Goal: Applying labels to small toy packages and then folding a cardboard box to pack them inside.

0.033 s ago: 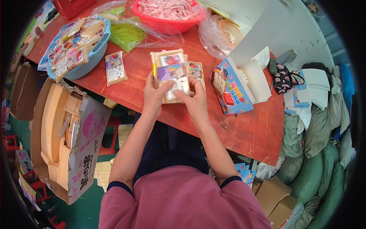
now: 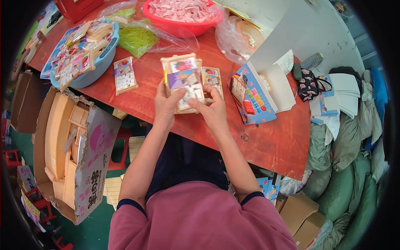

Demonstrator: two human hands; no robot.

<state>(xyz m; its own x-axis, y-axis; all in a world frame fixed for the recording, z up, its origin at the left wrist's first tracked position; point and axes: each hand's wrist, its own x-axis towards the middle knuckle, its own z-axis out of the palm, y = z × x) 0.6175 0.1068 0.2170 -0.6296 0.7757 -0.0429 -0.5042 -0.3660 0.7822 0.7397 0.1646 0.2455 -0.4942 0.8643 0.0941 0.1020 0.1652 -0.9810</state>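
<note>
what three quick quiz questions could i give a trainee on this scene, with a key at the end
1. True or false: the left hand and the right hand both touch the held pack.

2. Which container holds a pile of similar packs?
a) red basin
b) blue basin
c) black patterned bag

3. Fill in the blank: the cardboard box holding beige trays stands on the person's ____ side.

Key: 1 true; 2 b; 3 left.
</note>
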